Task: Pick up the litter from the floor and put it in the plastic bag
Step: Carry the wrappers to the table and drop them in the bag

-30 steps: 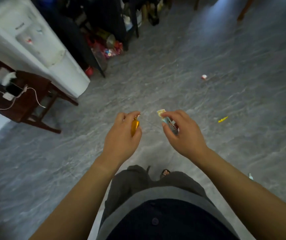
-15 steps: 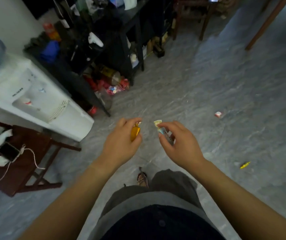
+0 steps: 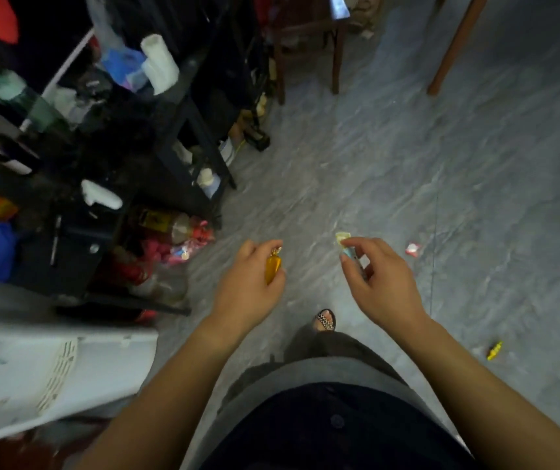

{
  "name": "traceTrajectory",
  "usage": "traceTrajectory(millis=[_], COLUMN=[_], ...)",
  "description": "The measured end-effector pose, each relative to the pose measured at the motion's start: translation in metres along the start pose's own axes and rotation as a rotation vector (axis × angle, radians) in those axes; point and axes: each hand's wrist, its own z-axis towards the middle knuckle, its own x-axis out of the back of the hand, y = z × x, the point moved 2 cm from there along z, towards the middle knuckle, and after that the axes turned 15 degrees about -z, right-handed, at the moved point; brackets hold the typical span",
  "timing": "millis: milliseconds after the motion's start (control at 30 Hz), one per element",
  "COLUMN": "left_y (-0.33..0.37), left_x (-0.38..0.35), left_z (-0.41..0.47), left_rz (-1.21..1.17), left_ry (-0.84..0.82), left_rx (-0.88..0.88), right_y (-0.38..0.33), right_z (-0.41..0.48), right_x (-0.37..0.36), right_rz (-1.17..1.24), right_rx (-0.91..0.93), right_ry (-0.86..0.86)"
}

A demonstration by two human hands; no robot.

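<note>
Our left hand is closed around an orange wrapper. Our right hand pinches a blue and yellow wrapper in its fingertips. On the floor toward the right: a red-white scrap, then a yellow scrap.

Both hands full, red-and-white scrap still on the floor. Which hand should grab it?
Right, probably. The red-and-white scrap lies just right of the right hand, which pinches wrappers. The left hand, holding an orange wrapper, would have to cross over.
</note>
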Motion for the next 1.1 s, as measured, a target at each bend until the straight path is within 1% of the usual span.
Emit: traceTrajectory(millis=[133, 267, 367, 433, 533, 633, 767, 867, 967, 1033, 1100], left_y=[0.049, 0.093, 0.117, 0.132, 0.158, 0.201, 0.272, 0.316, 0.354, 0.378, 0.405], left_x=[-0.003, -0.018, -0.040, -0.057, -0.077, -0.091, -0.113, -0.143, -0.181, -0.209, -0.242], left_z=[0.112, 0.199, 0.264, 0.314, 0.399, 0.493, 0.603, 0.670, 0.720, 0.750, 0.782], left_rz=[0.024, 0.039, 0.065, 0.086, 0.081, 0.106, 0.145, 0.146, 0.165, 0.172, 0.171], left_ry=[-0.061, -0.073, -0.130, -0.178, -0.222, -0.268, -0.325, -0.398, -0.480, -0.510, -0.531], left_rx=[-0.124, -0.198, -0.226, -0.245, -0.295, -0.369, -0.498, -0.534, -0.564, -0.568, -0.576], right_y=[0.017, 0.052, 0.087, 0.110, 0.137, 0.161, 0.198, 0.235, 0.282, 0.315, 0.354], right_z=[0.101, 0.159, 0.205, 0.244, 0.318, 0.399, 0.488, 0.539, 0.567, 0.584, 0.612], right_x=[0.040, 0.061, 0.069, 0.073, 0.085, 0.114, 0.166, 0.196, 0.217, 0.230, 0.246], right_rz=[-0.020, -0.040, -0.057, -0.065, -0.078, -0.115, -0.145, -0.129, -0.076, -0.045, -0.029], right_rx=[-0.038, -0.114, -0.222, -0.291, -0.321, -0.368, -0.404, -0.468, -0.605, -0.683, -0.699], right_ry=[0.124, 0.167, 0.185, 0.195, 0.241, 0.300, 0.339, 0.385, 0.455, 0.462, 0.459])
